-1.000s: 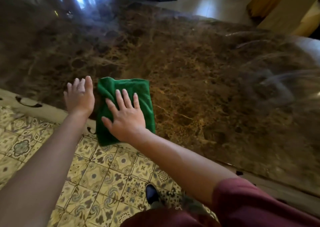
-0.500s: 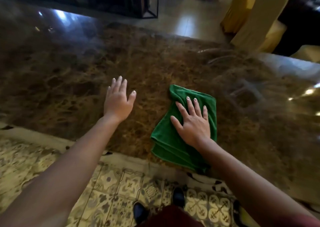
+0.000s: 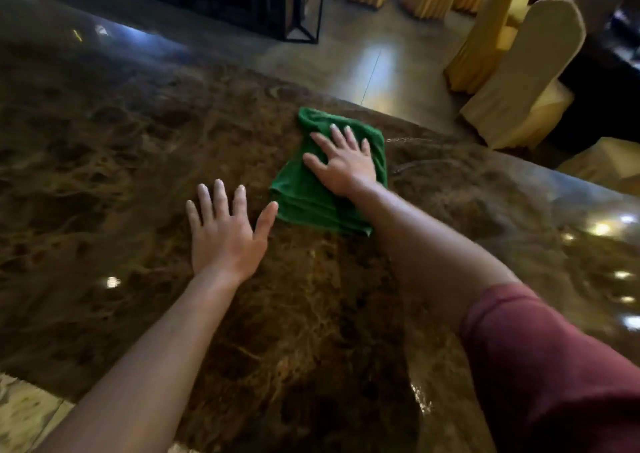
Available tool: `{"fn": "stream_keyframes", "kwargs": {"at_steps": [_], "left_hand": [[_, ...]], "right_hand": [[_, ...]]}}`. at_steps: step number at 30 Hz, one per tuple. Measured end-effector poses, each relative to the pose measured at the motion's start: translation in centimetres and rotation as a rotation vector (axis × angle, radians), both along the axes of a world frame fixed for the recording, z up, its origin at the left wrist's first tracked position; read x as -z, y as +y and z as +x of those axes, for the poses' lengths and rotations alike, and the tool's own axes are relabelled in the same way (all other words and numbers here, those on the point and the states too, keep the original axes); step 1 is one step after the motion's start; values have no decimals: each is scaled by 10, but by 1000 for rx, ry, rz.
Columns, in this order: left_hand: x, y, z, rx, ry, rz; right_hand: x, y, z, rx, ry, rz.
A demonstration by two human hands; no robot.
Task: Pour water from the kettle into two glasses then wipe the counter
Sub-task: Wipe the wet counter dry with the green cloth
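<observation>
A folded green cloth point(image 3: 308, 199) lies on the brown marble counter point(image 3: 114, 147), close to its far edge. My right hand point(image 3: 344, 163) presses flat on the cloth's upper half with fingers spread. Just left of the cloth, my left hand point(image 3: 225, 236) rests palm down on the bare stone, thumb tip almost touching the cloth's corner. No kettle or glass is in view.
Thin wet streaks point(image 3: 419, 165) mark the counter right of the cloth. Beyond the far edge are a shiny floor, cloth-covered chairs point(image 3: 519, 78) at the right and a black metal frame point(image 3: 304, 12). Patterned floor tiles point(image 3: 20, 414) show at bottom left.
My right hand has slid the cloth from the near edge across the counter toward the far edge. My left hand followed along the stone beside it.
</observation>
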State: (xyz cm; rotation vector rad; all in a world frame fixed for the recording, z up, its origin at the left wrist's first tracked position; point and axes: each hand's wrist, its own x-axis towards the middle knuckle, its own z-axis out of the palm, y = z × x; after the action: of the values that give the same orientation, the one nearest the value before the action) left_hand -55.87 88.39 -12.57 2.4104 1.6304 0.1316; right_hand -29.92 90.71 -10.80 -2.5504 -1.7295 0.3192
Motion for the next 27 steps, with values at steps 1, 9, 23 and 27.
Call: {"fn": "stream_keyframes", "kwargs": {"at_steps": [1, 9, 23, 27], "left_hand": [[5, 1, 4, -6, -5, 5], [15, -1, 11, -47, 62, 51], [-1, -8, 6, -6, 27, 36], [-2, -5, 5, 2, 42, 29]], "right_hand": [[2, 11, 26, 23, 11, -11], [6, -14, 134, 258, 25, -33], [2, -189, 119, 897, 62, -81], [5, -191, 53, 932, 79, -76]]}}
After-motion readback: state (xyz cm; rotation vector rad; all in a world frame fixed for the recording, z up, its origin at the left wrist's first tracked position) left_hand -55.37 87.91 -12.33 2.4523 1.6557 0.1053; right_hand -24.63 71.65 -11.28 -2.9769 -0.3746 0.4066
